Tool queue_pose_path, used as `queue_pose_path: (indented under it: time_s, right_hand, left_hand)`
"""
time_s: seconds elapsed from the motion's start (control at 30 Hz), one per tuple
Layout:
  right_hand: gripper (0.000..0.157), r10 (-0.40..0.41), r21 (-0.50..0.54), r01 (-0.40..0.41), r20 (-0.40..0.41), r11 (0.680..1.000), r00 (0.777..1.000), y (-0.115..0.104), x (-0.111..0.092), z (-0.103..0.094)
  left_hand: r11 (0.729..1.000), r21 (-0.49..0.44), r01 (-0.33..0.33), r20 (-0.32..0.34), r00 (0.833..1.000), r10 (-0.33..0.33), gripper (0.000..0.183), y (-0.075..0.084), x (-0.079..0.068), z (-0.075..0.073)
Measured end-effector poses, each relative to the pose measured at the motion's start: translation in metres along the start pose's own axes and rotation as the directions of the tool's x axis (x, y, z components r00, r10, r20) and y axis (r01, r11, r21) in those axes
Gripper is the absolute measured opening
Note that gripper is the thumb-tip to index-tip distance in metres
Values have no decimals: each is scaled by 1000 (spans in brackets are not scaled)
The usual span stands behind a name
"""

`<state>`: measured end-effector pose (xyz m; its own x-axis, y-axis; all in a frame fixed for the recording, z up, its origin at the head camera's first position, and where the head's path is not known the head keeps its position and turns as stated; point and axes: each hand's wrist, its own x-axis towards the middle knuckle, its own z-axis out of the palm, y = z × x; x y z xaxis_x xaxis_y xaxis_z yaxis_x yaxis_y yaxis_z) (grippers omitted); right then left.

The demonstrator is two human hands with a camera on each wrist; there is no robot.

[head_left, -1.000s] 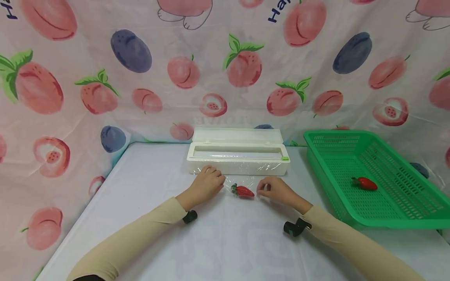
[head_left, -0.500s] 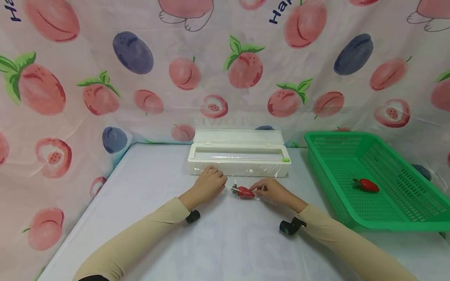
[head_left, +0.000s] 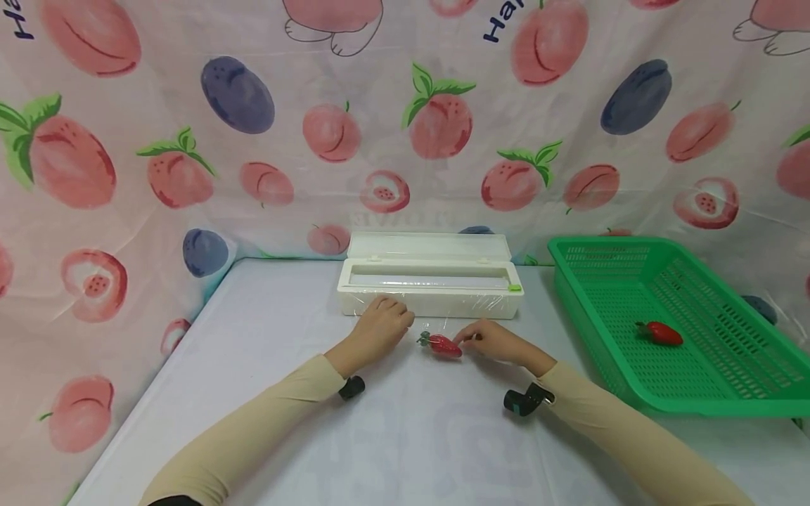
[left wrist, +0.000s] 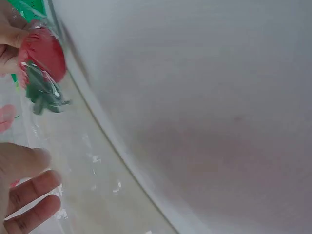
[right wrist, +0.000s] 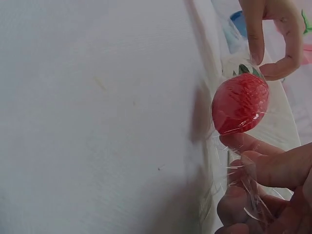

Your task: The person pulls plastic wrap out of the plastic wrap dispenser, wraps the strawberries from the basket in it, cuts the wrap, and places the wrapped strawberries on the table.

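A red strawberry (head_left: 441,344) with green leaves lies on the white table, wrapped in clear cling film (left wrist: 73,161). My left hand (head_left: 405,325) sits at its leafy end, fingers (right wrist: 273,34) curled and pinching the film there. My right hand (head_left: 465,340) is at the pointed end; its fingers (right wrist: 263,168) grip the film, and one fingertip touches the strawberry (right wrist: 240,103). The film runs back to the white dispenser box (head_left: 430,281), whose lid stands open just behind the hands. In the left wrist view the strawberry (left wrist: 43,53) sits at the top left.
A green plastic basket (head_left: 747,379) stands at the right of the table, with a second strawberry (head_left: 661,332) in it. A fruit-patterned cloth hangs behind and to the left. The table edge runs diagonally at the left.
My right hand has moved left from a short gap to touch the strawberry's tip. My left hand has shifted slightly right toward the leaves.
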<state>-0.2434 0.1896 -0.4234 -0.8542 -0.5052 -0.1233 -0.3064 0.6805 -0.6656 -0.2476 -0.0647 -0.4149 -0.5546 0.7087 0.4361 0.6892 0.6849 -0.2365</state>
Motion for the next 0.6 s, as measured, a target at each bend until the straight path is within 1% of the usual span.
queue_pose_path:
  time_s: [0.1,0.23,0.33,0.4,0.47,0.53,0.6]
  right_hand:
    - [22,18,21,-18,4,1000,1000,-1,0,-1]
    - [22,44,33,-45,14,998,999,-3,-1,-2]
    - [21,59,50,-61,29,997,998,-4,-1,-3]
    - [21,63,63,-65,43,996,997,-5,-1,-3]
    - [22,55,69,-59,52,996,997,-5,-2,-4]
    - [22,48,68,-52,57,996,997,-5,-2,-5]
    - [22,36,58,-40,60,997,998,-5,-2,-6]
  left_hand:
    - [999,-34,15,5,1000,-15,7,-3,2,-3]
    - [995,-97,15,11,1000,-14,18,-7,4,-7]
    - [995,-95,-20,-21,1000,18,21,-5,4,-8]
    - [995,-65,-70,-69,995,65,19,1,5,-11]
    - [989,-22,-147,-125,982,143,16,9,7,-13]
    - [971,41,-236,-171,956,240,13,19,9,-16]
    - [947,95,-306,-186,929,319,14,28,11,-17]
